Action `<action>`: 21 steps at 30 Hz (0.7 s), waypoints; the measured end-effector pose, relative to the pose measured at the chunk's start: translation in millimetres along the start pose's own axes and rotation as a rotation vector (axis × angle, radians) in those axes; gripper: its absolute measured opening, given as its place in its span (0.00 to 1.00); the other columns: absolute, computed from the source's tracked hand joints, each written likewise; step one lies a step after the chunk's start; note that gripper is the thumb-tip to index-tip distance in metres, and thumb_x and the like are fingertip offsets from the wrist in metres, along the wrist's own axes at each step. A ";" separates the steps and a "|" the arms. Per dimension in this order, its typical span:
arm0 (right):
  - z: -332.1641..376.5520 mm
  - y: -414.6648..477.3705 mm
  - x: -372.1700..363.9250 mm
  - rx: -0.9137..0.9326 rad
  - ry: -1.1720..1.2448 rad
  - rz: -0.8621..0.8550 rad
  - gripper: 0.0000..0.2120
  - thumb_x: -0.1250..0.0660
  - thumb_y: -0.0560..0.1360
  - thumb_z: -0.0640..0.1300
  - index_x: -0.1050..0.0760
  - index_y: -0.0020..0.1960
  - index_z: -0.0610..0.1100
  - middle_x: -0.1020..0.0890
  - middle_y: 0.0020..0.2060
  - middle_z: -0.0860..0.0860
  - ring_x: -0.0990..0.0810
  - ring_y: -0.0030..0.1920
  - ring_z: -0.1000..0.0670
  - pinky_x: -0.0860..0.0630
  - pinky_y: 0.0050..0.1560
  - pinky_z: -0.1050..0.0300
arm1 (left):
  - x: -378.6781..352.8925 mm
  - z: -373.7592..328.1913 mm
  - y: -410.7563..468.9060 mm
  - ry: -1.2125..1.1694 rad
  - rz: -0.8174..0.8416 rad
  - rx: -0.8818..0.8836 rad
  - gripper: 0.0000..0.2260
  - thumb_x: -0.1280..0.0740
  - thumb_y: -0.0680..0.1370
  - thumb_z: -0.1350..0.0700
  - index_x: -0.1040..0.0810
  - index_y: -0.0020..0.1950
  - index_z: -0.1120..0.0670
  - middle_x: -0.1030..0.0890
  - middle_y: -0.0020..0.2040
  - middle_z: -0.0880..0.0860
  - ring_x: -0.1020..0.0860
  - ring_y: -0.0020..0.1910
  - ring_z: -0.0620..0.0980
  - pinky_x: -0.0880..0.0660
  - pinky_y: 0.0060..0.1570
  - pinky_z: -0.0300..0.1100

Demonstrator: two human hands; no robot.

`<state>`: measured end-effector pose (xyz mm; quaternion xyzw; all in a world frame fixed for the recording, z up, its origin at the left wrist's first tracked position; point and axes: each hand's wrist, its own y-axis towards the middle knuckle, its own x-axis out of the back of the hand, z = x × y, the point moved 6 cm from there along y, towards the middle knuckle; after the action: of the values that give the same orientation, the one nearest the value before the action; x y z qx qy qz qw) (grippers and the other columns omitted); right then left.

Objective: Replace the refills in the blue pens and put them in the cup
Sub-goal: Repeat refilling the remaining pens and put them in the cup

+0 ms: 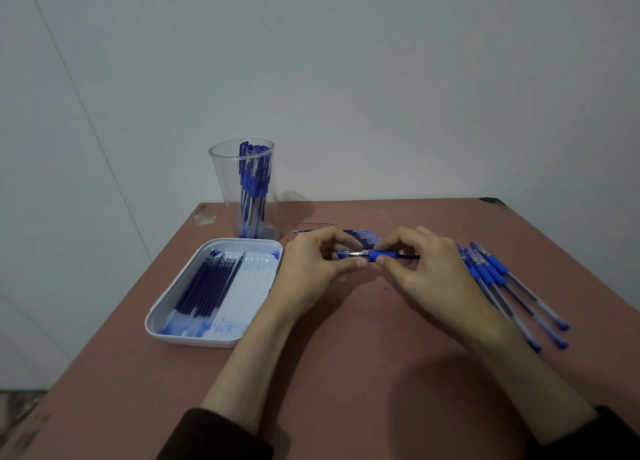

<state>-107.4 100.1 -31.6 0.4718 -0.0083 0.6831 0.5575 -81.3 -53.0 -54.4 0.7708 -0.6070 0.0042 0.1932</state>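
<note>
Both hands hold one blue pen (375, 254) level above the table's middle. My left hand (320, 264) pinches its tip end, where a metal point shows. My right hand (427, 267) pinches the blue grip section, and a dark refill sticks out to the right of my fingers. A clear plastic cup (224, 182) at the back left holds several blue pens upright. A white tray (162, 303) at the left holds several dark blue refills (207, 281) side by side. More blue pens (512, 286) lie in a row at the right, partly behind my right forearm.
Behind my hands lie more pen parts or refills (363, 235), partly hidden. The reddish-brown table (346, 373) ends at a pale wall at the back and drops off at the left. Blue ink stains mark the tray's floor.
</note>
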 end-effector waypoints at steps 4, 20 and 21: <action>-0.9 -0.2 -0.6 -0.023 0.062 0.020 0.11 0.28 0.71 0.41 0.23 0.38 0.56 0.24 0.37 0.53 0.26 0.38 0.59 0.35 0.39 0.75 | 0.2 0.4 -0.4 0.039 0.004 -0.023 0.09 0.22 0.66 0.61 0.19 0.38 0.49 0.17 0.38 0.57 0.21 0.36 0.50 0.22 0.41 0.46; 2.8 1.2 -6.1 -0.045 0.294 -0.018 0.06 0.29 0.72 0.38 0.21 0.42 0.49 0.19 0.38 0.55 0.23 0.39 0.63 0.31 0.39 0.74 | 6.0 -9.3 -5.9 -0.129 -0.053 -0.043 0.10 0.26 0.69 0.68 0.19 0.42 0.54 0.16 0.36 0.48 0.20 0.36 0.45 0.24 0.38 0.34; 4.0 1.8 -7.7 -0.044 0.336 -0.007 0.06 0.30 0.72 0.38 0.21 0.43 0.49 0.18 0.39 0.56 0.22 0.40 0.63 0.30 0.40 0.73 | 7.3 -10.8 -7.5 -0.177 -0.074 -0.040 0.11 0.27 0.69 0.69 0.19 0.45 0.54 0.16 0.38 0.48 0.19 0.38 0.44 0.24 0.39 0.33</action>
<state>-106.7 91.5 -33.5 0.3386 0.0720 0.7501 0.5636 -69.9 -55.2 -44.8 0.7861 -0.5928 -0.0829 0.1541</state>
